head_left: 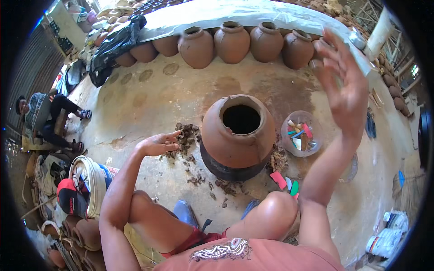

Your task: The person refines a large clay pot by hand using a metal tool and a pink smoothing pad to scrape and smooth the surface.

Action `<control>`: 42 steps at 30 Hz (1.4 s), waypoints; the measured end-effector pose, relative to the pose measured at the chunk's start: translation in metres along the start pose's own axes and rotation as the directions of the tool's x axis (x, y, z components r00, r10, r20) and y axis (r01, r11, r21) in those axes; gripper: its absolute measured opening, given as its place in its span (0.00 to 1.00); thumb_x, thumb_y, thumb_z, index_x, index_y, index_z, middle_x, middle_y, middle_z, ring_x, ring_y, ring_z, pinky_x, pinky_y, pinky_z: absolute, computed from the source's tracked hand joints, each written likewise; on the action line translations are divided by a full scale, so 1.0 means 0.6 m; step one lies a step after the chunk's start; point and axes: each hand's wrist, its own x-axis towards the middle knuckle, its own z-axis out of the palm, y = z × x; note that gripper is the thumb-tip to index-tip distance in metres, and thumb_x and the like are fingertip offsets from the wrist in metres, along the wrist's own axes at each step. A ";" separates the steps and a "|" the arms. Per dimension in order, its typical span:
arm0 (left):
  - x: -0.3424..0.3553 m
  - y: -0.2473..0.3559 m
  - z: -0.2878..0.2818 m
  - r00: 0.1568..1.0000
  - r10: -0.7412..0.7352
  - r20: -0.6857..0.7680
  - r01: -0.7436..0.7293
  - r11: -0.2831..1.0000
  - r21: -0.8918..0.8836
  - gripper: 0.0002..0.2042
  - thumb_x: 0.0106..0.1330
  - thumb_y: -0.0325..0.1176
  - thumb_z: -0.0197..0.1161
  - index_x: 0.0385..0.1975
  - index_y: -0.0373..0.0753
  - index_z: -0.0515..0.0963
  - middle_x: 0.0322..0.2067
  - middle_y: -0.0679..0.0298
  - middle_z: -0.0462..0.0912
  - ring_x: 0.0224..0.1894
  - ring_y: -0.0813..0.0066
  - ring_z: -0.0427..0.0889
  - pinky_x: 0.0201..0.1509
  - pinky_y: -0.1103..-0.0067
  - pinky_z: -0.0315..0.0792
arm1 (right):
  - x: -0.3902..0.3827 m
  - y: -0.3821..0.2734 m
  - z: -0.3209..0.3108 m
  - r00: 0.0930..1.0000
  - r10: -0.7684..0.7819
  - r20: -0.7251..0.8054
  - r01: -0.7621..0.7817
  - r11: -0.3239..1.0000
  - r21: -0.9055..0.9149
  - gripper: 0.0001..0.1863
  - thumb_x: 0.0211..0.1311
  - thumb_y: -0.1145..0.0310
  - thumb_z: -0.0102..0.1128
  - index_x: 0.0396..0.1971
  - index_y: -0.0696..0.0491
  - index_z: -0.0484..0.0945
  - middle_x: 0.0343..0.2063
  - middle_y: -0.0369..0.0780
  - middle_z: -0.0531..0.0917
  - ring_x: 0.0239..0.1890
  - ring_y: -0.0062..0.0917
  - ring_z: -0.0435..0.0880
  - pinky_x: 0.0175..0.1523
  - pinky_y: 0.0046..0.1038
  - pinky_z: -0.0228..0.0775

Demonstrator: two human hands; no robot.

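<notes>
A large reddish clay pot [237, 149] with a dark lower part and a cracked, uneven rim stands upright between my knees and the back row. My left hand [158, 145] hovers loosely open just left of it, near scattered clay scraps [184, 135]. My right hand [341, 81] is raised at the upper right, fingers apart and holding nothing. A clear tub [291, 145] of coloured flat pieces sits right of the pot, with red [278, 180] and green [294, 189] pieces lying on the floor below it.
A row of clay pots [233, 45] lines the back beside black plastic [108, 54]. A seated person [49, 117] is at the left, above a white bucket [97, 180]. Stacked pots [88, 232] are at lower left, white sacks [389, 239] at lower right.
</notes>
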 end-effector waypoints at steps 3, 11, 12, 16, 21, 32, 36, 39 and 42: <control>-0.008 0.002 -0.005 1.000 0.013 -0.004 -0.013 0.998 0.060 0.41 0.80 0.52 0.61 0.85 0.49 0.48 0.76 0.48 0.68 0.72 0.62 0.75 0.75 0.68 0.69 | -0.165 0.090 -0.012 0.955 0.292 -0.060 -0.287 0.955 0.079 0.31 0.71 0.67 0.71 0.73 0.49 0.75 0.62 0.43 0.85 0.56 0.31 0.87 0.60 0.33 0.79; 0.003 -0.096 0.049 0.988 -0.132 0.075 0.126 0.989 0.084 0.38 0.79 0.48 0.63 0.84 0.52 0.54 0.74 0.47 0.72 0.70 0.56 0.79 0.73 0.65 0.72 | -0.602 0.118 0.019 0.476 0.880 -0.002 -0.880 0.476 -0.009 0.29 0.71 0.68 0.69 0.70 0.54 0.76 0.59 0.46 0.86 0.50 0.31 0.90 0.56 0.32 0.82; -0.001 -0.112 0.062 0.979 -0.192 0.073 0.186 0.980 0.073 0.37 0.79 0.48 0.63 0.83 0.52 0.54 0.74 0.48 0.72 0.69 0.56 0.79 0.72 0.66 0.73 | -0.625 0.105 0.026 0.444 0.896 0.015 -0.894 0.443 -0.069 0.28 0.70 0.69 0.68 0.69 0.55 0.77 0.57 0.47 0.86 0.50 0.33 0.90 0.55 0.33 0.82; 0.036 -0.125 0.127 0.918 -0.333 0.214 0.291 0.934 0.205 0.37 0.78 0.51 0.63 0.83 0.51 0.57 0.73 0.49 0.73 0.70 0.56 0.78 0.73 0.66 0.72 | -0.693 0.089 0.021 0.430 0.898 0.089 -0.875 0.439 -0.203 0.28 0.66 0.72 0.70 0.66 0.57 0.78 0.56 0.51 0.86 0.48 0.38 0.90 0.56 0.35 0.82; 0.070 -0.119 0.107 0.853 -0.433 0.293 0.286 0.856 0.431 0.38 0.76 0.53 0.66 0.81 0.48 0.60 0.71 0.50 0.76 0.71 0.58 0.77 0.74 0.66 0.71 | -0.765 0.099 0.035 0.405 0.914 0.030 -0.909 0.406 -0.097 0.29 0.62 0.74 0.73 0.65 0.57 0.79 0.55 0.51 0.86 0.47 0.40 0.90 0.55 0.37 0.81; 0.126 -0.264 -0.090 0.989 -0.086 0.123 -0.035 0.665 0.746 0.13 0.71 0.34 0.69 0.52 0.36 0.84 0.51 0.54 0.89 0.47 0.60 0.87 0.49 0.67 0.82 | -0.850 0.088 0.023 0.284 0.957 0.064 -0.956 0.287 -0.056 0.23 0.65 0.73 0.71 0.61 0.55 0.81 0.43 0.46 0.88 0.38 0.38 0.90 0.47 0.38 0.82; 0.144 -0.237 -0.108 0.979 -0.163 0.126 -0.007 0.584 0.812 0.15 0.70 0.31 0.70 0.54 0.37 0.85 0.54 0.54 0.88 0.51 0.58 0.86 0.58 0.65 0.80 | -0.852 0.073 0.018 0.284 0.958 0.050 -0.955 0.287 -0.070 0.21 0.65 0.72 0.71 0.58 0.55 0.83 0.41 0.46 0.88 0.38 0.38 0.90 0.47 0.38 0.82; 0.143 -0.265 -0.117 0.996 0.046 0.071 -0.083 0.656 0.750 0.16 0.71 0.33 0.69 0.56 0.36 0.84 0.55 0.54 0.87 0.52 0.59 0.86 0.60 0.65 0.80 | -0.868 0.068 0.018 0.222 0.974 0.042 -0.969 0.225 -0.104 0.20 0.64 0.72 0.71 0.56 0.55 0.84 0.39 0.46 0.88 0.38 0.39 0.91 0.46 0.38 0.82; 0.148 -0.287 -0.108 0.972 0.234 -0.015 -0.162 0.715 0.680 0.17 0.72 0.34 0.68 0.57 0.36 0.83 0.57 0.54 0.86 0.53 0.61 0.85 0.62 0.66 0.79 | -0.902 0.064 0.006 0.201 0.978 -0.055 -0.971 0.191 -0.146 0.19 0.64 0.72 0.71 0.55 0.54 0.84 0.38 0.47 0.88 0.37 0.39 0.91 0.44 0.38 0.82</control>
